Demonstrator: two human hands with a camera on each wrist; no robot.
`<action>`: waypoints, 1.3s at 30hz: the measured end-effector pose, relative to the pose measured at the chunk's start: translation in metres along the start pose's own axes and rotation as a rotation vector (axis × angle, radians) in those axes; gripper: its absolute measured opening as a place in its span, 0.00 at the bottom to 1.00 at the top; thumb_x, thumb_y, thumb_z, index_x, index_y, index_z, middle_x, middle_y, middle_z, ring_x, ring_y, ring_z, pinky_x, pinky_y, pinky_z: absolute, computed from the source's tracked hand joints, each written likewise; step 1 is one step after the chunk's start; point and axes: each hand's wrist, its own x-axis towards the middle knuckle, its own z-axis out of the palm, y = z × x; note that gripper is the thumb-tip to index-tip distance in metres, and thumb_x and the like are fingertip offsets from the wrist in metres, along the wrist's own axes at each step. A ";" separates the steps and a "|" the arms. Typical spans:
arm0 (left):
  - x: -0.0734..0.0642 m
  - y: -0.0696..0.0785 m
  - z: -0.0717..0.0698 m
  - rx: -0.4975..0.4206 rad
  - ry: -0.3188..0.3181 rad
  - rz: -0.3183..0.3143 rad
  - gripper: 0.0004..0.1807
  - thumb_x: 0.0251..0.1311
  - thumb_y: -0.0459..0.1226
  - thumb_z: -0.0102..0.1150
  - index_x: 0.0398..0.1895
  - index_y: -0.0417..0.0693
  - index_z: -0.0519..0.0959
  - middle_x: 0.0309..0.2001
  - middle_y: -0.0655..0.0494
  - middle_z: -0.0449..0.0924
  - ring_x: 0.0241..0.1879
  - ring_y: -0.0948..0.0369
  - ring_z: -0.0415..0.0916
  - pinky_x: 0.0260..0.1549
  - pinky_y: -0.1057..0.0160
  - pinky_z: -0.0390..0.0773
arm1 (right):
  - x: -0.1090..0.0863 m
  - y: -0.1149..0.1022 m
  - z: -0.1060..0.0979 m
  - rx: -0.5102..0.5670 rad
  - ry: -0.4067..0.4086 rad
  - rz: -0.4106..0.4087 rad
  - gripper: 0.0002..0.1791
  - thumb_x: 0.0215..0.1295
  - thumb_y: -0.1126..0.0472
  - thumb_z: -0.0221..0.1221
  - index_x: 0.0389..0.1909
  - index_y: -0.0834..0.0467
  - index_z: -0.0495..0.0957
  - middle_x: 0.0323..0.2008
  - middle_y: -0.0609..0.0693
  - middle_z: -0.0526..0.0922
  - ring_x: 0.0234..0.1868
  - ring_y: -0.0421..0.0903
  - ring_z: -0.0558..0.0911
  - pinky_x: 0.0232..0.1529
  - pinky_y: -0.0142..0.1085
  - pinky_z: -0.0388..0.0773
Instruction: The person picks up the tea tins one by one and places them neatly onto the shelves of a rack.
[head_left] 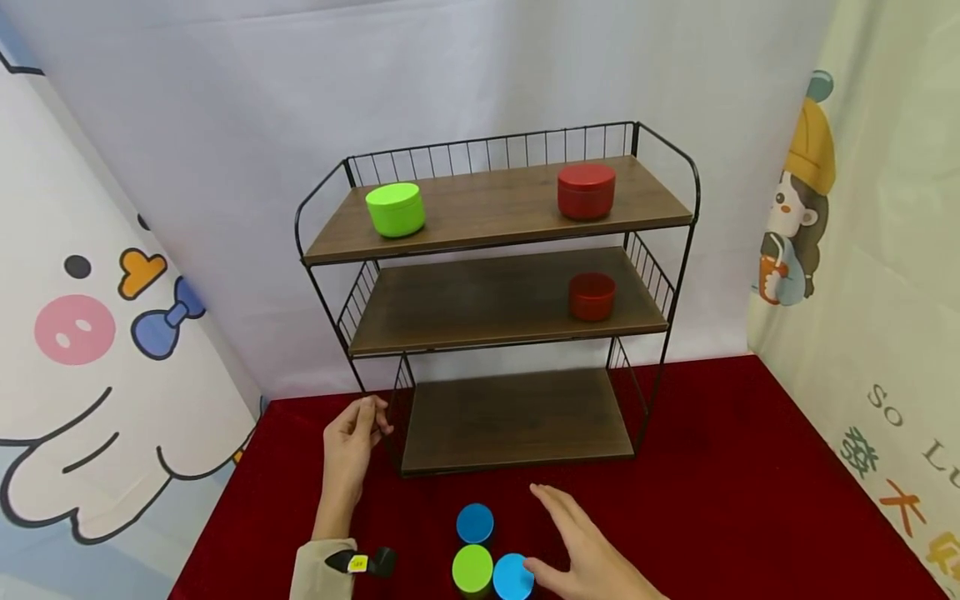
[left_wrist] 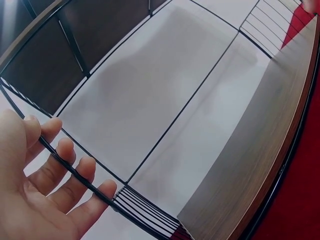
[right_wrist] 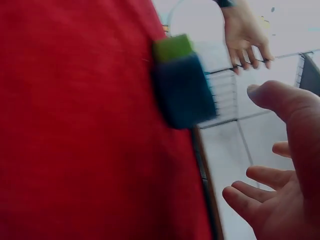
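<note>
Left hand [head_left: 354,427] grips the rack [head_left: 487,200]; right hand [head_left: 588,554] spreads in front of it

A white drape [head_left: 300,100] hangs behind the rack, and a red cloth [head_left: 720,500] lies beneath and before it. The rack has three brown boards in a black wire frame.

In front of it, right of its middle, the right hand is wide and holds nothing, thumb apart from the fingers. At the rack's left side, the left hand curls round the frame.

On the rack's top board, a red container [head_left: 587,192] stands toward the right end, a bright green container [head_left: 397,211] toward the left. A dark red container [head_left: 592,297] stands on its middle board, right.

Before the rack, a dark blue container [head_left: 475,523] is nearest it; farther out are a lime container [head_left: 472,569] and, right of that, a light blue container [head_left: 512,577], near the right thumb.
</note>
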 end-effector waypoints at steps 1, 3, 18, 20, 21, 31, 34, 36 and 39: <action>0.000 0.000 0.000 -0.001 0.002 0.000 0.21 0.79 0.47 0.48 0.45 0.38 0.81 0.32 0.51 0.77 0.34 0.59 0.82 0.41 0.61 0.86 | -0.001 0.001 0.003 -0.009 -0.020 -0.009 0.47 0.69 0.45 0.67 0.78 0.63 0.56 0.73 0.63 0.64 0.70 0.65 0.71 0.59 0.57 0.79; 0.001 -0.001 0.000 0.000 0.000 0.002 0.21 0.80 0.48 0.48 0.45 0.37 0.81 0.32 0.51 0.76 0.34 0.59 0.82 0.41 0.62 0.86 | -0.004 0.004 0.009 -0.013 -0.065 -0.009 0.48 0.69 0.43 0.66 0.77 0.65 0.56 0.72 0.64 0.65 0.69 0.66 0.71 0.58 0.56 0.80; 0.002 0.005 0.002 0.008 -0.006 0.010 0.20 0.80 0.47 0.49 0.43 0.39 0.81 0.31 0.52 0.77 0.34 0.59 0.82 0.37 0.67 0.84 | -0.007 0.015 0.023 0.064 -0.239 -0.085 0.49 0.66 0.41 0.67 0.78 0.62 0.57 0.72 0.65 0.64 0.70 0.63 0.69 0.62 0.48 0.79; 0.002 0.004 0.002 0.009 -0.005 0.010 0.20 0.80 0.47 0.49 0.42 0.39 0.81 0.31 0.53 0.77 0.34 0.59 0.82 0.36 0.67 0.83 | -0.007 0.015 0.024 0.055 -0.239 -0.106 0.47 0.67 0.41 0.66 0.77 0.62 0.59 0.71 0.65 0.65 0.69 0.63 0.70 0.61 0.47 0.79; 0.002 0.004 0.002 0.012 -0.005 0.010 0.20 0.80 0.47 0.49 0.43 0.40 0.81 0.31 0.53 0.77 0.34 0.59 0.82 0.36 0.68 0.83 | -0.008 0.015 0.025 0.047 -0.238 -0.115 0.46 0.67 0.41 0.66 0.77 0.61 0.60 0.71 0.65 0.66 0.68 0.63 0.71 0.60 0.46 0.80; 0.000 0.002 0.001 0.008 0.008 0.010 0.21 0.80 0.47 0.48 0.44 0.38 0.81 0.31 0.53 0.77 0.34 0.59 0.81 0.36 0.68 0.83 | -0.006 0.014 0.033 0.005 -0.256 -0.130 0.41 0.70 0.41 0.63 0.75 0.60 0.65 0.70 0.64 0.69 0.68 0.62 0.72 0.60 0.44 0.79; 0.000 0.001 0.001 0.010 0.008 0.006 0.21 0.80 0.47 0.48 0.44 0.38 0.81 0.31 0.53 0.77 0.34 0.59 0.82 0.37 0.66 0.84 | -0.007 0.013 0.035 -0.002 -0.266 -0.117 0.40 0.71 0.40 0.62 0.75 0.58 0.66 0.69 0.62 0.70 0.67 0.60 0.73 0.61 0.44 0.79; 0.000 0.000 0.001 0.013 0.009 0.004 0.21 0.80 0.48 0.48 0.44 0.38 0.81 0.31 0.53 0.77 0.34 0.59 0.82 0.38 0.65 0.84 | -0.007 0.013 0.035 -0.001 -0.269 -0.113 0.39 0.71 0.40 0.62 0.75 0.58 0.66 0.69 0.62 0.70 0.67 0.59 0.73 0.61 0.44 0.79; 0.000 0.000 0.000 0.010 0.008 0.002 0.21 0.79 0.48 0.48 0.44 0.38 0.81 0.31 0.53 0.77 0.34 0.59 0.82 0.40 0.62 0.86 | -0.007 0.013 0.035 0.014 -0.280 -0.106 0.39 0.72 0.40 0.61 0.75 0.57 0.65 0.69 0.61 0.70 0.68 0.58 0.73 0.61 0.43 0.79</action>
